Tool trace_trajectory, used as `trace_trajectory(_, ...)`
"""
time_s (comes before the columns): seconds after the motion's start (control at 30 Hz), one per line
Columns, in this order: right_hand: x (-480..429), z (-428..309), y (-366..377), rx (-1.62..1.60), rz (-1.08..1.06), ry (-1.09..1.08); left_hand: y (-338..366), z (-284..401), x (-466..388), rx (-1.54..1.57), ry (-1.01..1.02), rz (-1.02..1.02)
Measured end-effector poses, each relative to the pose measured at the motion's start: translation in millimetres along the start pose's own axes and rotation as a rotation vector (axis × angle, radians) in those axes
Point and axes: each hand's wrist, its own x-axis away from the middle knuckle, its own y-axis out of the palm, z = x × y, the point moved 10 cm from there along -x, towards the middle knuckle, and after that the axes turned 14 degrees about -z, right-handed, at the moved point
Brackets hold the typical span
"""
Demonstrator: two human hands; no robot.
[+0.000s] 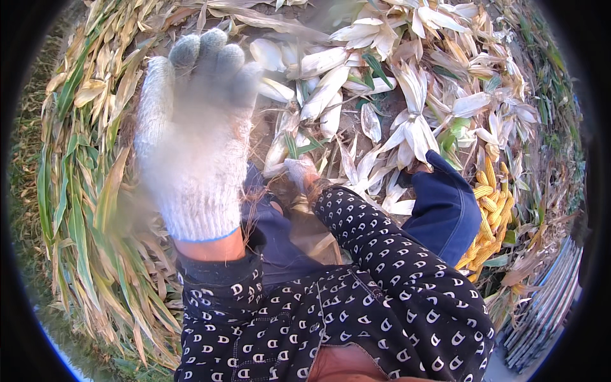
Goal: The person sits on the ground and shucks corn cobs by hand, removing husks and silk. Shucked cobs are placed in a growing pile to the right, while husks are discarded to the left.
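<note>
My left hand (198,124), in a white knit glove with greyish fingertips, is raised close to the camera on the left. Its fingers are apart and no object shows in it; a hazy blur covers part of the palm. Lower down, between my knees, my right hand (300,173) is also gloved and reaches to the ground. It lies against the lower end of an ear of corn in its pale husk (278,149). Its fingertips are hidden, so a grip cannot be made out. Brown corn silk (253,196) hangs beside the left glove.
Husked ears of yellow corn (491,210) are heaped to the right of my right knee (441,205). Pale loose husks (415,110) and unhusked ears (327,93) cover the ground ahead. Dry cornstalks and leaves (90,229) lie thickly along the left.
</note>
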Motion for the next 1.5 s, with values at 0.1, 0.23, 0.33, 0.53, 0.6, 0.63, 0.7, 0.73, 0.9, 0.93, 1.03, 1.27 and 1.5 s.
trace_trajectory(0.1,12.1,0.3,9.7,-0.094,-0.206,0.058,-5.9,-14.0,-5.0,0.088,-0.048,-0.016)
trace_trajectory(0.23,30.5,-12.7,22.2,0.196,-0.142,-0.082,-9.4,-23.1,-1.8,0.02,-0.069,-0.003)
trace_trajectory(0.33,54.4,-39.6,27.8,0.422,-0.034,-0.183,-14.3,-13.5,2.6,0.012,-0.006,0.065)
trace_trajectory(0.53,121.6,-171.8,18.1,0.054,-0.213,-0.517,-33.1,22.8,15.6,-0.058,0.102,0.233)
trace_trajectory(0.6,144.4,-228.6,-1.3,0.114,-0.135,-0.588,-38.3,22.9,14.7,-0.083,0.121,0.241)
trace_trajectory(0.63,154.0,-254.2,-6.6,-0.013,-0.161,-0.646,-34.5,19.5,10.1,-0.099,0.13,0.165)
trace_trajectory(0.7,175.1,-301.3,-2.1,-0.381,-0.441,-0.749,-52.5,10.6,10.4,-0.218,0.14,0.286)
trace_trajectory(0.73,186.0,-323.6,-4.4,-0.429,-0.459,-0.819,-70.5,0.5,17.8,-0.272,0.121,0.44)
trace_trajectory(0.9,236.7,-368.0,9.5,-0.593,-0.566,-0.783,-126.3,-70.5,60.3,-0.898,-0.22,0.815)
trace_trajectory(0.93,251.9,-372.6,19.6,-0.606,-0.638,-0.792,-131.5,-89.8,66.2,-0.938,-0.297,0.778)
trace_trajectory(1.03,311.2,-365.6,46.4,-0.515,-0.875,-0.791,-141.0,-205.8,108.0,-0.044,-0.626,0.878)
trace_trajectory(1.27,389.1,-301.4,-18.9,0.679,-0.321,-0.652,-63.4,-154.2,13.0,-0.014,-0.166,0.362)
trace_trajectory(1.5,348.7,-317.1,-61.4,0.549,-0.146,-0.724,10.6,-100.2,-35.2,-0.909,-0.062,0.14)
